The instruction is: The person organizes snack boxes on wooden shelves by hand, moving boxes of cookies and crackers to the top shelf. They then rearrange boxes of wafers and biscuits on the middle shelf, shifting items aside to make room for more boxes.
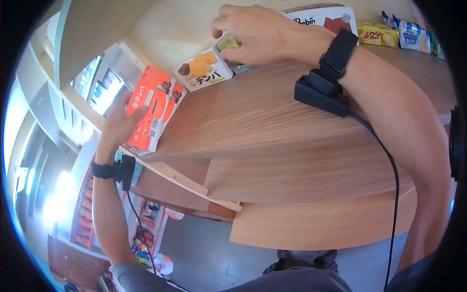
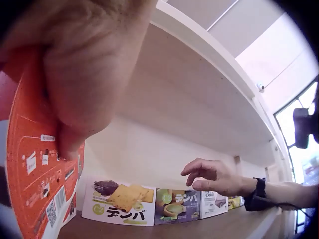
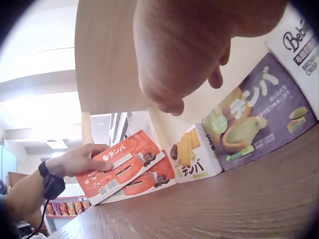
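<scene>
My left hand (image 1: pixel 120 120) grips an orange-red biscuit box (image 3: pixel 112 174) by its outer side at the shelf's left end. The thumb lies across the printed face; the other fingers are mostly hidden behind it. This box leans in front of a second orange-red box (image 3: pixel 152 183). Beside them a white biscuit box (image 2: pixel 118 204) with yellow crackers stands against the back panel, followed by a purple box (image 3: pixel 266 117). Holding nothing, my right hand (image 1: pixel 258 36) hovers in front of the purple box with fingers loosely bent, as the left wrist view shows.
A white Bebin box (image 1: pixel 318 18), a yellow packet (image 1: pixel 377 35) and a blue-white packet (image 1: pixel 413 36) continue the row rightward on the wooden shelf (image 1: pixel 272 112). Another shelf panel (image 2: pixel 189 89) hangs overhead. Cables run from both wrist cameras. Lower left, a rack (image 1: pixel 146 224) holds several packets.
</scene>
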A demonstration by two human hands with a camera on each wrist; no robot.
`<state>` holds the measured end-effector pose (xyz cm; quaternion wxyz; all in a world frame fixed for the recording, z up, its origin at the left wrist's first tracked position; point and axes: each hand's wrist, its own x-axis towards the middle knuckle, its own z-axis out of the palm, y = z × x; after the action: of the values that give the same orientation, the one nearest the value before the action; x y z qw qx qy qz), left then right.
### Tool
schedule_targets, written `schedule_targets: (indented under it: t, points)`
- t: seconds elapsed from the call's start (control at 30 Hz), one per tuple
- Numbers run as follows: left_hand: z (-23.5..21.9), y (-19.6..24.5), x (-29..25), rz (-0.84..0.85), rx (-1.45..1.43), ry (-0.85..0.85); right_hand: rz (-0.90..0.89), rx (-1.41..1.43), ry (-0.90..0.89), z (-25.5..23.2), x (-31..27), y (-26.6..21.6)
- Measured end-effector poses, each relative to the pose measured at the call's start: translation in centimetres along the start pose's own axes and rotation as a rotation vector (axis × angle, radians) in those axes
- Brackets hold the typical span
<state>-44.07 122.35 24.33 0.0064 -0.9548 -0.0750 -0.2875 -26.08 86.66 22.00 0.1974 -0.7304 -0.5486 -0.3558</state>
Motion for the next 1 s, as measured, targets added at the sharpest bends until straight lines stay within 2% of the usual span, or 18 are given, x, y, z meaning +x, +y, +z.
schedule_targets:
  t: [0.13, 0.2, 0.23, 0.3, 0.33, 0.4, 0.5, 0.63, 0.73, 0.8, 0.83, 0.9, 0.93, 1.0]
  points:
    - [0.5, 1.5, 1.6, 0.035, 0.112, -0.089, -0.061, 0.018, 0.004, -0.7, -0.5, -0.5]
    - [0.9, 1.5, 2.8, -0.005, 0.194, -0.119, -0.001, 0.034, -0.114, -0.7, 0.2, -0.7]
    - [1.2, 1.5, 3.4, -0.010, 0.195, -0.119, -0.006, 0.037, -0.115, -0.6, 0.0, -1.0]
    - [1.9, 1.5, 4.9, -0.041, 0.149, -0.168, -0.086, 0.024, -0.006, -0.4, -0.5, -1.5]
    - [2.4, 1.5, 5.6, -0.045, 0.148, -0.165, -0.091, 0.024, -0.006, 0.1, -0.3, -1.2]
    - [3.5, 1.4, 6.7, -0.059, 0.193, -0.057, -0.036, -0.038, -0.078, 1.4, 0.4, -0.5]
    - [3.8, 1.1, 7.5, -0.135, 0.119, -0.037, -0.044, -0.067, -0.078, 2.0, 0.4, 0.4]
    - [4.4, -1.0, 8.1, -0.112, 0.084, -0.028, 0.035, -0.169, -0.121, 2.0, 0.3, 1.2]
    - [4.3, 0.1, 7.3, -0.151, 0.039, 0.013, 0.058, -0.183, -0.117, 1.4, 0.0, 1.6]
    - [4.7, 1.0, 6.4, -0.044, 0.150, 0.226, 0.068, -0.281, -0.077, 1.7, -0.1, 2.1]
    - [5.0, 1.4, 5.9, -0.041, 0.144, 0.227, 0.069, -0.286, -0.079, 1.8, -0.2, 2.3]
    - [5.5, 3.0, 4.8, 0.213, 0.320, 0.434, 0.069, -0.301, -0.015, 2.0, -0.2, 2.3]
    - [5.7, 3.9, 4.7, 0.213, 0.315, 0.434, 0.070, -0.305, -0.019, 1.7, -0.2, 2.3]
    - [6.0, 6.1, 4.3, 0.458, 0.314, 0.459, 0.178, -0.387, -0.203, 0.4, 0.3, 1.5]
